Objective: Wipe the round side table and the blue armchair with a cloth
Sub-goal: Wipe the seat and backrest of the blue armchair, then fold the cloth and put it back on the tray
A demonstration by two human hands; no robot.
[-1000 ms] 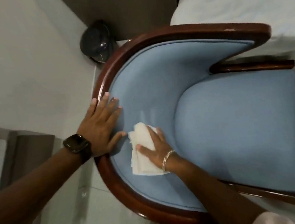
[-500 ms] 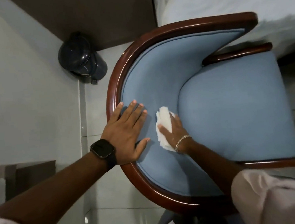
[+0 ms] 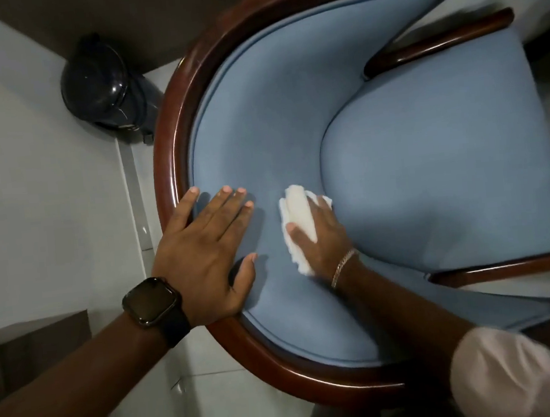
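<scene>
Top-down view of blue armchair with curved dark wood rim. Left hand lies flat, fingers spread, palm on the near-left rim and fingers on the blue inner backrest; not gripping anything. Black watch on that wrist. Right hand presses a folded white cloth against the backrest, just beside the seat cushion edge; fingers and thumb closed over the cloth. Chain bracelet on right wrist, pale sleeve at near right. Hands are near each other but apart. Dark round bin on the floor at far left, beside the chair. Side table not in view.
</scene>
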